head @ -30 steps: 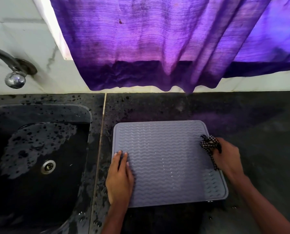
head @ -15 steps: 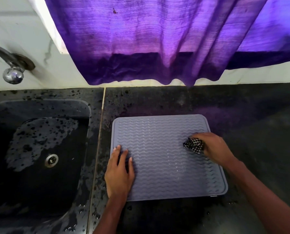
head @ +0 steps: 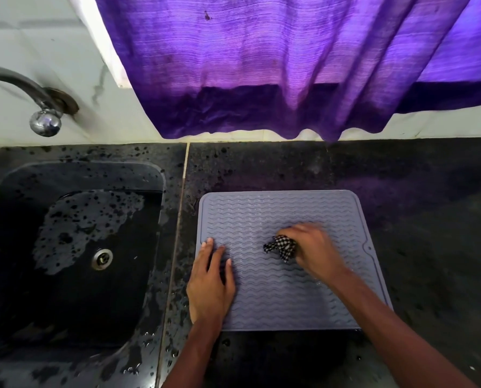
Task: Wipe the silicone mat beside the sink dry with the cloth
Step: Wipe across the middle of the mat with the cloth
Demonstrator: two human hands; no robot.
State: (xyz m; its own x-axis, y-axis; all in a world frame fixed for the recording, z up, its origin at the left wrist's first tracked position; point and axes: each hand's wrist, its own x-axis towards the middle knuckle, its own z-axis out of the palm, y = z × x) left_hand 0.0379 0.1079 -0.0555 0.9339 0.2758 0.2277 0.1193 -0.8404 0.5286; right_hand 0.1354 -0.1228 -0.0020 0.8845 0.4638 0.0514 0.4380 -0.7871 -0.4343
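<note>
A grey silicone mat (head: 261,214) with wavy ridges lies flat on the dark counter, right of the sink. My left hand (head: 209,284) rests flat on the mat's left edge with its fingers straight. My right hand (head: 314,252) grips a bunched black-and-white checked cloth (head: 282,247) and presses it onto the middle of the mat. Most of the cloth is hidden inside my fist. A few water beads show on the mat near my right forearm.
A black sink (head: 74,247) with a drain (head: 102,259) lies to the left, wet with droplets. A metal tap (head: 42,119) juts from the white wall above it. A purple curtain (head: 261,65) hangs over the counter's back edge. Dark counter (head: 429,233) extends right of the mat.
My right hand has dragged the cloth leftward from the mat's right edge to its middle. My left hand has stayed on the left edge.
</note>
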